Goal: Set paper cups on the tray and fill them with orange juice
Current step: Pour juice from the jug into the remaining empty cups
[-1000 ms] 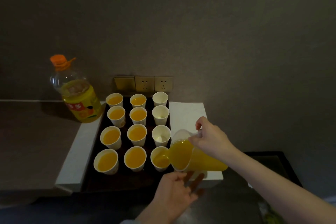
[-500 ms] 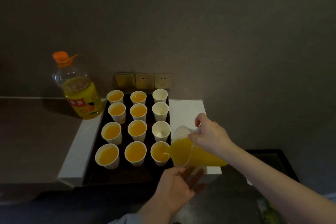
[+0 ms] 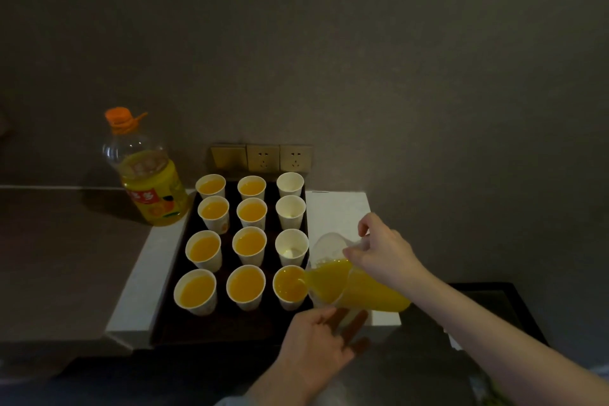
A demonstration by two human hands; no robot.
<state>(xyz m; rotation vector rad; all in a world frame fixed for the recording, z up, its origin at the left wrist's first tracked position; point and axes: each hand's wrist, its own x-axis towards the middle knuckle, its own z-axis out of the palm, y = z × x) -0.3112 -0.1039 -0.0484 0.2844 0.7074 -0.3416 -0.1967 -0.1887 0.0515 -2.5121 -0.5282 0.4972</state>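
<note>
Dim grey wall behind, white counter (image 3: 336, 208) below. I see right hand (image 3: 384, 250) fingers curled on the handle of a clear jug (image 3: 349, 287), tilted, spout over the near-right cup (image 3: 290, 287). Left hand (image 3: 316, 343) fingers straight, under the jug's side. Dark tray (image 3: 230, 323) holds twelve paper cups; three in the right column (image 3: 291, 214) look unfilled. Juice bottle (image 3: 148, 175) stands left of the tray.

- Twelve paper cups (image 3: 249, 244) stand in four rows of three on the tray (image 3: 227, 323).
- The tray lies on a table (image 3: 145, 277).
- A juice bottle (image 3: 150, 175) stands at the tray's far left corner.
- Wall sockets (image 3: 278, 157) sit behind the tray.
- A pitcher (image 3: 349, 283) tilts over the near right cup (image 3: 290, 287).
</note>
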